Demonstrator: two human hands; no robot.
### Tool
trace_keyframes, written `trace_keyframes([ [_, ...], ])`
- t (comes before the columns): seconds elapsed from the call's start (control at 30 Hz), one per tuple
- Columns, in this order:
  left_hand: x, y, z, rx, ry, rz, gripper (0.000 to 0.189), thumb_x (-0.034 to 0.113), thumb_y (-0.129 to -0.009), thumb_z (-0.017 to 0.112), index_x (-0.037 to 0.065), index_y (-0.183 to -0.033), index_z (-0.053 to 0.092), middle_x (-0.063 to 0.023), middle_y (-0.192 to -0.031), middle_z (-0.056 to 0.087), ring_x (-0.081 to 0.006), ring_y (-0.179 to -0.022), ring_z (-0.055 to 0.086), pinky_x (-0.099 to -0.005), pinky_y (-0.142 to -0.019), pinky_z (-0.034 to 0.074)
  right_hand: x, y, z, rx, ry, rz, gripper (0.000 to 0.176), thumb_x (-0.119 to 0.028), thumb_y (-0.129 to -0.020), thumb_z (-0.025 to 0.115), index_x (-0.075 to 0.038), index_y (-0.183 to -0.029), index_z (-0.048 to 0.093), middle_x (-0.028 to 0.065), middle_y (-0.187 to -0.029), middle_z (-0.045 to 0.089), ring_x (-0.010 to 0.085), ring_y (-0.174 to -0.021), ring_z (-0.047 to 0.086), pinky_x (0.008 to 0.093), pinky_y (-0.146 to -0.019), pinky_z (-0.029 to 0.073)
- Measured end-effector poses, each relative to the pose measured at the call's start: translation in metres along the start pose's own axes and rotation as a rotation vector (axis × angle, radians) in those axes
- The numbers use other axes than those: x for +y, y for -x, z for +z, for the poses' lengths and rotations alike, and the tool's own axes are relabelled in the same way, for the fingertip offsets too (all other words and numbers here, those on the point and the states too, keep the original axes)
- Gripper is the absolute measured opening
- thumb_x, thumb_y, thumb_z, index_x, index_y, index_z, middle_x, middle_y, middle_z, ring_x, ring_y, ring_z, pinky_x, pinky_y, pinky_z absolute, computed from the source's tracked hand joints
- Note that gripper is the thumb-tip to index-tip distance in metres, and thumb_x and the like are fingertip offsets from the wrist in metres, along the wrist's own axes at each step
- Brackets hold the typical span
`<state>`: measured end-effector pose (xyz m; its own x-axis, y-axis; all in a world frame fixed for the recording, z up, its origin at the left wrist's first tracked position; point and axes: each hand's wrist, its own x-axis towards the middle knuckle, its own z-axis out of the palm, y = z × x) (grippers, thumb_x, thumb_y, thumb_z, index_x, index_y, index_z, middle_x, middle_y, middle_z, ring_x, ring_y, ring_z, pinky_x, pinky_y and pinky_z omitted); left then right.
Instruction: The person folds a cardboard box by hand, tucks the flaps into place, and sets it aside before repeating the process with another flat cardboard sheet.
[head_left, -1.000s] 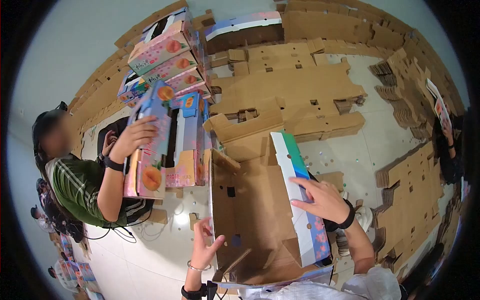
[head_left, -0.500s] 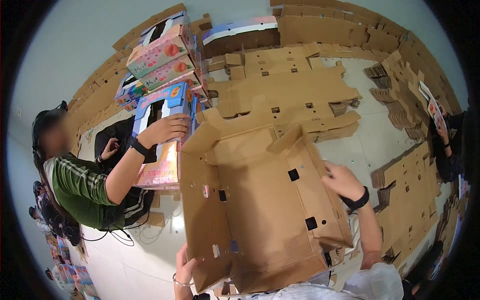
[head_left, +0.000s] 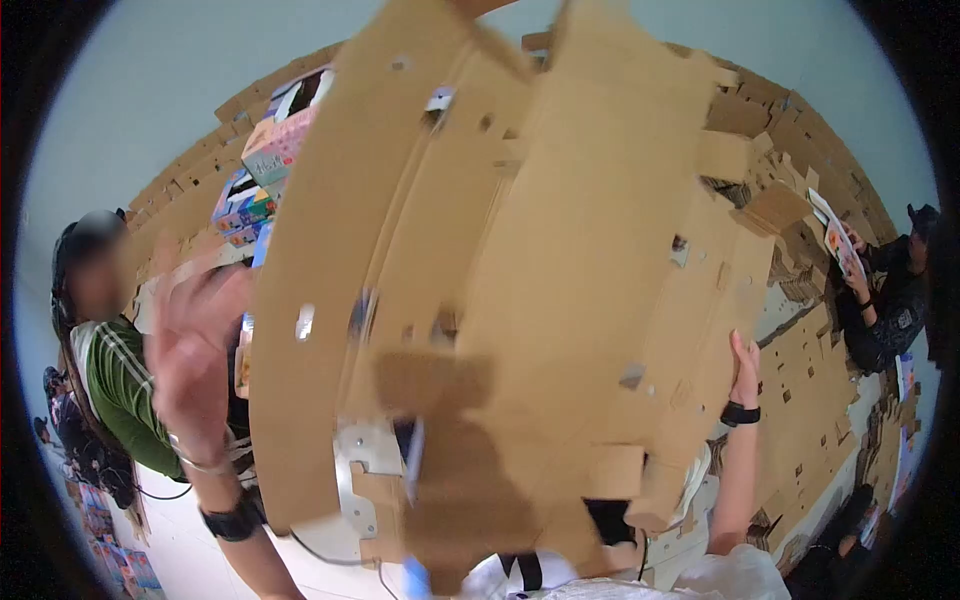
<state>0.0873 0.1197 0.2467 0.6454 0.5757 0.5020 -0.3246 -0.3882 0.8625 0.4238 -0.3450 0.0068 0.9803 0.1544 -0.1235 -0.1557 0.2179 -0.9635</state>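
A large creased brown cardboard sheet (head_left: 590, 220), with slots and flaps, stands raised in front of me and fills the middle of the view. At its right edge is my right hand (head_left: 743, 372), thumb up along the board and the other fingers partly hidden, gripping it. My left hand (head_left: 200, 350) is beside the left edge, blurred, its fingers spread and nothing visible in them. Whether it touches the board is hard to make out. A shadow falls on the lower part of the sheet.
Printed fruit boxes (head_left: 275, 145) are stacked behind the sheet at left. A person in a green sleeve (head_left: 135, 385) sits close on the left. At right, another person (head_left: 885, 300) holds a printed sheet. Flat cardboard stacks (head_left: 815, 390) lie on the right.
The box-shaped cardboard has opened into a flatter, raised sheet closer to me. My left hand has left its lower corner and moved up and left. My right hand has shifted slightly right.
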Motion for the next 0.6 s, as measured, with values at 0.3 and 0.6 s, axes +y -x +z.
trace_keyframes([
  [0.3,-0.074,0.102,0.024,0.034,-0.455,-0.204,0.028,0.005,-0.076,0.058,-0.002,-0.103,0.055,-0.0104,-0.101,0.058,-0.0219,-0.095,0.056,-0.0338,-0.087,0.044,0.093,-0.090,0.131,0.361,-0.340,-0.168,0.057,-0.023,-0.085,0.067,0.001,-0.131,0.042,0.0097,-0.128,0.050,0.0201,-0.113,0.049,0.0352,-0.094,0.042],
  [0.6,-0.126,0.213,0.099,-0.489,-0.276,-0.680,0.039,-0.009,-0.079,0.054,0.002,-0.117,0.055,-0.0119,-0.112,0.059,-0.0202,-0.090,0.064,-0.0289,-0.081,0.048,0.277,-0.142,0.200,0.375,-0.313,0.079,0.028,-0.013,-0.089,0.059,0.002,-0.111,0.050,0.0149,-0.095,0.062,0.0206,-0.066,0.064,0.0307,-0.046,0.055],
])
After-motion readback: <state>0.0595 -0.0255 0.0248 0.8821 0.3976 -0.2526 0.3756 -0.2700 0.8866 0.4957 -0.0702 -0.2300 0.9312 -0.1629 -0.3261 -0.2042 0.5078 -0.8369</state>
